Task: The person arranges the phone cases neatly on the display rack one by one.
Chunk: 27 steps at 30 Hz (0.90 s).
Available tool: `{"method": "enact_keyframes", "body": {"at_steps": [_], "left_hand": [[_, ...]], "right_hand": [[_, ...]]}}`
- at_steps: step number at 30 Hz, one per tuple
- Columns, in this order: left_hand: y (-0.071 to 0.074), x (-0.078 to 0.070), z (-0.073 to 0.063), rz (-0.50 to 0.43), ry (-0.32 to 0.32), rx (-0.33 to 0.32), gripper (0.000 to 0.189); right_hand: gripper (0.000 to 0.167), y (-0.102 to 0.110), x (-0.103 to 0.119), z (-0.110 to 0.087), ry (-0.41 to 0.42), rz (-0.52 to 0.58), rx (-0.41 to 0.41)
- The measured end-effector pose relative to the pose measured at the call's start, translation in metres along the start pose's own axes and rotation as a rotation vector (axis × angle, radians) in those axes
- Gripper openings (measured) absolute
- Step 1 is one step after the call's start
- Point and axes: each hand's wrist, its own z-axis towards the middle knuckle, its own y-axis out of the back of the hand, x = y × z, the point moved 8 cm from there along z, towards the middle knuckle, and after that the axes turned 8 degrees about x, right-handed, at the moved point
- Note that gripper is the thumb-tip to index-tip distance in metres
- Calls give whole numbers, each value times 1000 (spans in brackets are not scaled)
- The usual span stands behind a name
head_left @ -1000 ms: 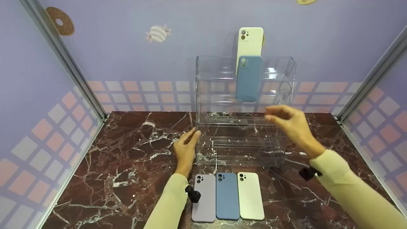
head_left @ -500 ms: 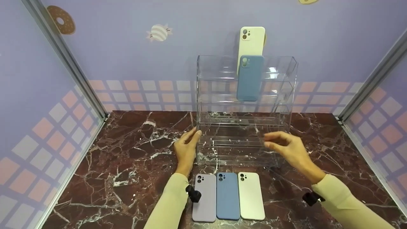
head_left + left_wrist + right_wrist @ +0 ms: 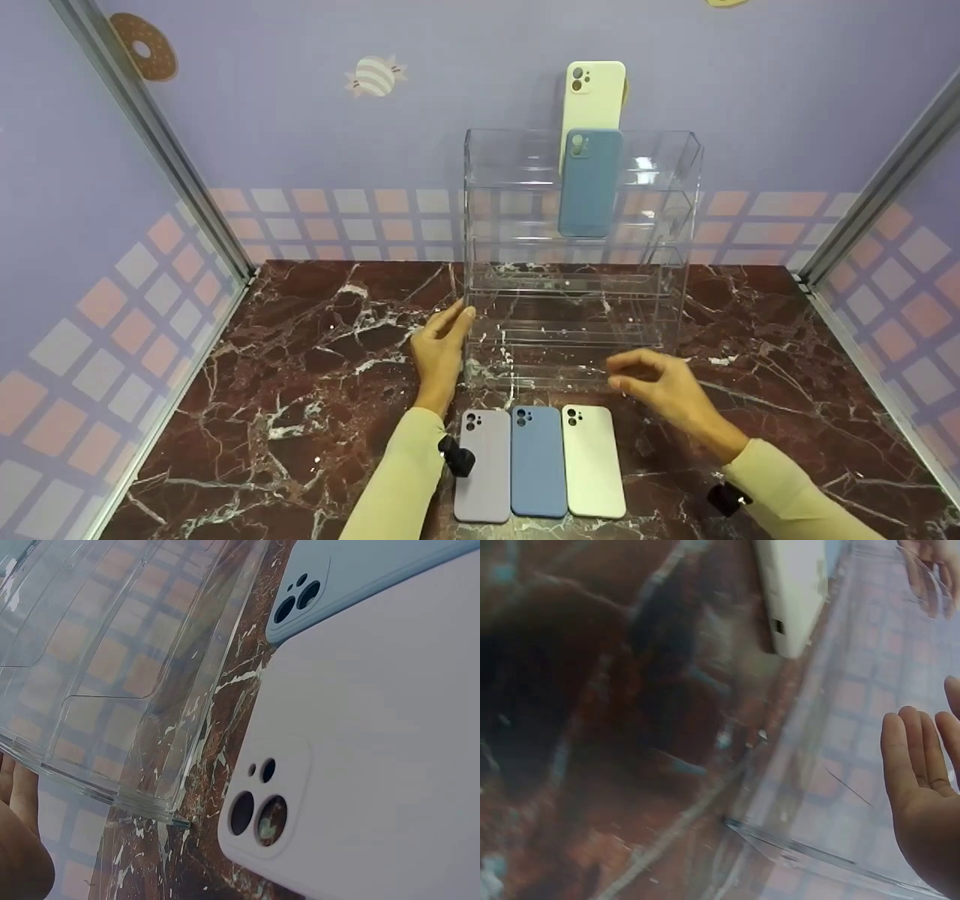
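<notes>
In the head view, a clear tiered display rack (image 3: 570,289) stands on the marbled table. My left hand (image 3: 439,351) touches its left side; the left wrist view shows the fingers (image 3: 19,791) outside the transparent panel. My right hand (image 3: 664,390) holds nothing and hovers by the rack's lower right front, fingers and thumb apart. Three phone cases lie in a row before the rack: lilac (image 3: 482,480), blue (image 3: 538,465) and cream (image 3: 594,465). Upright in the upper tiers are another cream case (image 3: 592,97) and, in front of it, another blue case (image 3: 590,184).
A purple wall (image 3: 285,112) with tile and sweet prints rises behind the rack. Side panels with metal posts (image 3: 161,142) flank the dark red marble tabletop (image 3: 322,420). A black wrist camera (image 3: 456,456) overlaps the lilac case in the head view.
My right hand has come down from beside the rack's middle tiers to its lower front, near the cream case on the table. The left hand stays against the rack, and the cases keep their places.
</notes>
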Motion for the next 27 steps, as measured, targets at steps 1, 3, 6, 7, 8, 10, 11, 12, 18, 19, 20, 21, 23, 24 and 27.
{"method": "enact_keyframes", "body": {"at_steps": [1, 3, 6, 7, 8, 10, 11, 12, 18, 19, 20, 21, 23, 24, 27], "left_hand": [[0, 0, 0, 1, -1, -4, 26], [0, -2, 0, 4, -6, -12, 26], [-1, -2, 1, 19, -4, -17, 26], [-1, -2, 1, 23, 1, -20, 26], [-1, -2, 1, 21, 2, -21, 26], [0, -2, 1, 17, 3, -21, 26], [0, -1, 1, 15, 3, -19, 26], [0, -1, 0, 10, 0, -16, 26], [0, 0, 1, -6, -8, 0, 25], [0, 0, 1, -7, -10, 2, 26], [0, 0, 1, -7, -10, 4, 26], [0, 0, 0, -5, -10, 4, 26], [0, -1, 0, -4, -11, 5, 26], [0, -1, 0, -3, -10, 5, 26], [0, -2, -1, -1, -7, 1, 27]], "right_hand": [[32, -3, -3, -1, -2, -11, 12], [32, -8, -8, -3, -8, -32, 35], [33, -14, -16, -6, -10, -49, 65], [33, -17, -18, -7, -12, -53, 81], [34, -19, -20, -8, -14, -59, 95], [35, -23, -24, -9, -16, -69, 125], [36, -25, -24, -10, -15, -72, 139], [36, -27, -25, -11, -19, -73, 153], [44, -34, -30, -15, -39, -79, 206], [46, -35, -31, -15, -39, -86, 215], [48, -36, -31, -16, -35, -95, 226], [49, -37, -31, -16, -32, -104, 234], [53, -39, -30, -16, -18, -142, 251], [55, -40, -29, -17, -13, -164, 258], [57, -42, -28, -17, -2, -233, 275]]}}
